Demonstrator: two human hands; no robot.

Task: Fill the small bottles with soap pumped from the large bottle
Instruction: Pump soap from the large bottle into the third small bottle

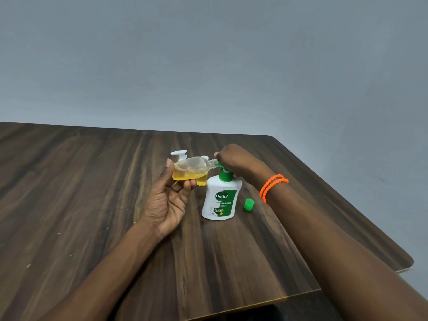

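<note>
A dark wood-grain counter [92, 181] sits against a plain grey wall [208, 54]. The left hand [170, 198] holds a small bottle [192, 170] tipped on its side, thumb and fingers curled round its base end, with yellow soap pooled along its lower wall and the mouth laid against the green spout of the large bottle [221, 198], which stands upright on the counter. The right hand [234, 161] lies over the green pump head, fingers bent around it; whether it is pressing at this instant cannot be told.

The step in hand looks like pumping soap into this small bottle, which seems partly full. The next move likely calls for steady presses while the neck stays lined up with the spout, or soap may run down the outside.

A green cap [249, 204] rests on the counter just beside the large bottle, to its right. Behind the small bottle stands a white pump [180, 154], and a bit of yellow shows beneath it; what these belong to is mostly hidden. An orange bracelet [273, 187] circles the right wrist.
</note>
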